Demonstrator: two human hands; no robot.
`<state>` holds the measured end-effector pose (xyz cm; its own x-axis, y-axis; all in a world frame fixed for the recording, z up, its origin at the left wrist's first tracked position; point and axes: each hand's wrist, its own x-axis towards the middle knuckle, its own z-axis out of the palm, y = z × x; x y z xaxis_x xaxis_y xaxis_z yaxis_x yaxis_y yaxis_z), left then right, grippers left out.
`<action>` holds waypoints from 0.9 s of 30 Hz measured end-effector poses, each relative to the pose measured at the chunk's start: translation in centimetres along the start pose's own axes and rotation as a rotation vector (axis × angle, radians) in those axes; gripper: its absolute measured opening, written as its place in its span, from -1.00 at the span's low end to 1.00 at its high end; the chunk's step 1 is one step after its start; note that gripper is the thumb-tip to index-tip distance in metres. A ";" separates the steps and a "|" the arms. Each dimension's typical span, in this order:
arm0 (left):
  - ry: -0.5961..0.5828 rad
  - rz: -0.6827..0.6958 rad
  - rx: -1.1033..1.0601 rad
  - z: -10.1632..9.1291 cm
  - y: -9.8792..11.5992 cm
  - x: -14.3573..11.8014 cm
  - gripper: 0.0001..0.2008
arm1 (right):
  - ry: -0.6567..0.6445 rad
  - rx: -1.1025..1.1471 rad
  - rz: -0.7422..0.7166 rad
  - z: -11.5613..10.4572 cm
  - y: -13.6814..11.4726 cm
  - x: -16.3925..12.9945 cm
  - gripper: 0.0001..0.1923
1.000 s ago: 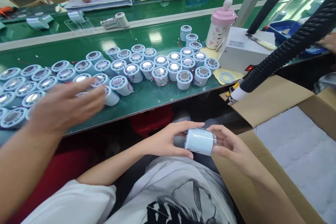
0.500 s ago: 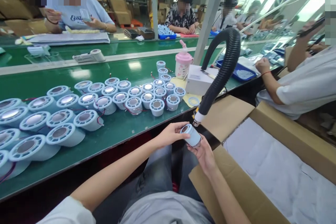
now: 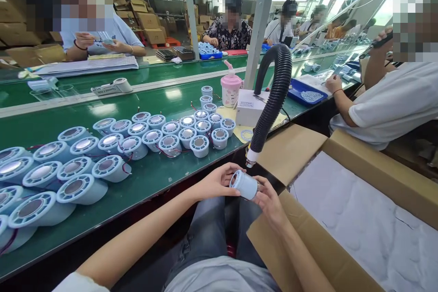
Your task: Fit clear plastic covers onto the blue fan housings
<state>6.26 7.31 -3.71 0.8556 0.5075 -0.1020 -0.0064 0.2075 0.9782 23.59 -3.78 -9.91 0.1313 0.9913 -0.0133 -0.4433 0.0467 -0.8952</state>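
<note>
Between both hands, over my lap, is a light blue plastic motor housing [image 3: 247, 185], tilted so its ringed end faces left. My left hand [image 3: 222, 181] grips that ringed end, thumb below and fingers above. My right hand [image 3: 268, 198] holds the opposite end, where a metallic edge shows at the fingers. Just above the housing hangs the nozzle end of a black flexible hose [image 3: 272, 105]. Many similar blue housings [image 3: 199, 146] stand in rows on the green bench [image 3: 147, 182] to the left, most with a round metal disc in the top and thin red wires.
An open cardboard box [image 3: 290, 232] lined with white sheets [image 3: 359, 219] stands at my right. A pink cup [image 3: 231, 89] and a white box [image 3: 249, 107] sit by the hose. A blue tray [image 3: 306, 93] lies near a co-worker's arm [image 3: 342, 98]. Other people sit across the bench.
The housing has turned in my hands from leaning upward to lying closer to sideways, its ringed end now facing left. My view has shifted slightly, and the hose appears further left.
</note>
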 end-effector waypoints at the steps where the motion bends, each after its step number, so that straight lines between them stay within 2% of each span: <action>1: -0.014 0.021 0.006 0.2 0.2 -0.7 -0.42 | -0.027 -0.035 -0.016 0.1 -0.5 -0.4 -0.60; 4: -0.037 0.094 0.059 1.1 1.1 -2.9 -0.38 | -0.105 -0.172 -0.071 0.6 -2.4 -1.9 -0.55; 7: -0.036 0.113 0.144 1.9 1.9 -4.8 -0.26 | -0.215 -0.546 -0.243 1.2 -4.4 -3.4 -0.48; 9: -0.039 0.125 0.200 2.3 2.2 -5.8 -0.25 | -0.261 -0.779 -0.347 1.6 -5.5 -4.1 -0.45; 11: -0.038 0.160 0.241 2.6 2.3 -6.4 -0.27 | -0.279 -0.861 -0.370 2.0 -6.3 -4.6 -0.44; 14: -0.030 0.233 0.289 2.7 2.3 -7.0 -0.22 | -0.304 -0.829 -0.313 2.5 -6.9 -5.0 -0.45; 20: -0.029 0.357 0.462 2.6 2.7 -7.3 -0.19 | -0.306 -0.629 -0.076 3.4 -7.9 -5.3 -0.50; 27: -0.040 0.366 0.524 2.8 2.7 -7.6 -0.21 | -0.287 -0.433 0.170 3.9 -8.4 -5.3 -0.60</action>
<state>1.21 1.73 0.25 0.8646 0.4347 0.2521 -0.0565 -0.4145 0.9083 23.11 -8.98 -0.56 -0.1847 0.9770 -0.1062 -0.0239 -0.1125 -0.9934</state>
